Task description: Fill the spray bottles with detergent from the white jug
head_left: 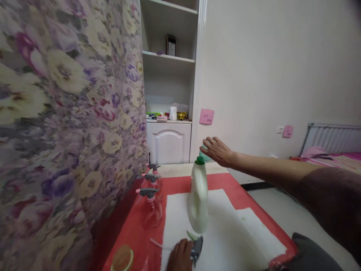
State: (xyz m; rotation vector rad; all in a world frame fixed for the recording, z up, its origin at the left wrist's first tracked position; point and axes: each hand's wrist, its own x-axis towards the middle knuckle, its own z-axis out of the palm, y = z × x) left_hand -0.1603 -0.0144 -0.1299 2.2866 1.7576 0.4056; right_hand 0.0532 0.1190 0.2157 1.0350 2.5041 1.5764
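- Your right hand [217, 151], fingers curled over the translucent green cap [204, 156], holds it just beside the bottle's mouth, leaving the green spout [200, 160] uncovered.
- Your left hand [180, 256] grasps a grey spray head [198, 247], its thin tube [156, 244] trailing leftward.
- The pale, smooth bottle [199, 199] stands upright on white sheeting [231, 237], probably protecting the red bench [135, 237].
- Clear, pink-collared sprayers [152, 212] line up leftward, seemingly leaving working room.

Looking every bit like a bedroom in a home here, with a bed [335, 138] under striped covers [345, 162] over on the right, flowery curtain [70, 131] down the left, shelves [180, 58] between.
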